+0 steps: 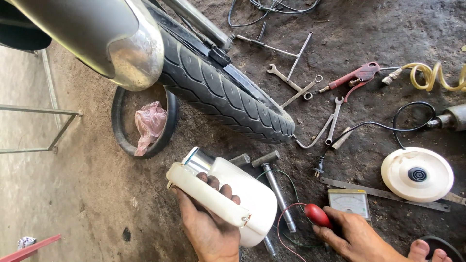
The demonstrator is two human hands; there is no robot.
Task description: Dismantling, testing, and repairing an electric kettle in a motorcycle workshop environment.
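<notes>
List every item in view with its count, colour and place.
white plastic housing: 1, white, held in left hand
screwdriver: 1, red handle, under right hand
hammer: 1, grey, beside housing
meter: 1, pale, by right hand
white disc: 1, white, right
tyre: 1, black, centre
spanners: several, silver, above
air gun: 1, red, upper right
left hand: 1, grips housing
right hand: 1, on screwdriver
</notes>
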